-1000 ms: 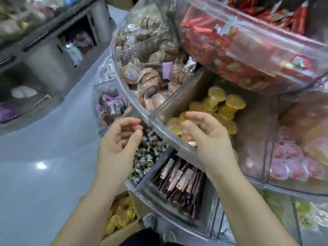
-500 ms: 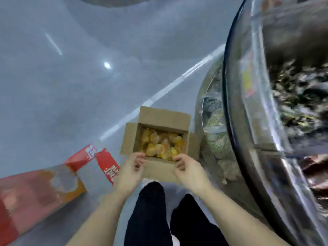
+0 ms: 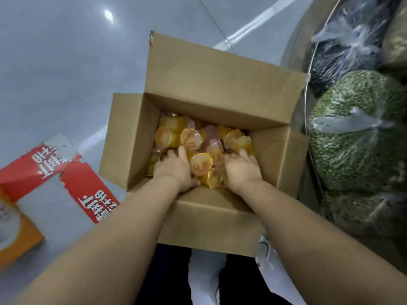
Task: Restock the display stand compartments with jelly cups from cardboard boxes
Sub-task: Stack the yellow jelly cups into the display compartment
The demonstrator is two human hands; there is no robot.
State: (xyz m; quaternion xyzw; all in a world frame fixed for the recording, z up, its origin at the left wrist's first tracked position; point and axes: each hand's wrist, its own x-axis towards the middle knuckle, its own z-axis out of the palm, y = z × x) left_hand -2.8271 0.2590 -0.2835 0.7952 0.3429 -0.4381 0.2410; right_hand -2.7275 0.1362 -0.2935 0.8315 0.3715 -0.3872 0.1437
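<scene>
Both hands, at the box's near rim half a second ago, now reach into the open brown cardboard box [image 3: 211,89]: left hand [image 3: 174,170] and right hand [image 3: 241,170] press spread fingers among the round orange jelly cups [image 3: 201,164], scooping the next load.

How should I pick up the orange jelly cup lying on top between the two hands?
Pinch the jelly cup by its round rim, coming straight down from above. Its flat foil lid faces up and it sits loose on the pile in the cardboard box, between the left hand and right hand, so the sides are crowded.

Both bare forearms reach from the lower frame toward centre; the left hand [image 3: 174,170] and right hand [image 3: 241,170] lie palms-down, fingers spread.
</scene>
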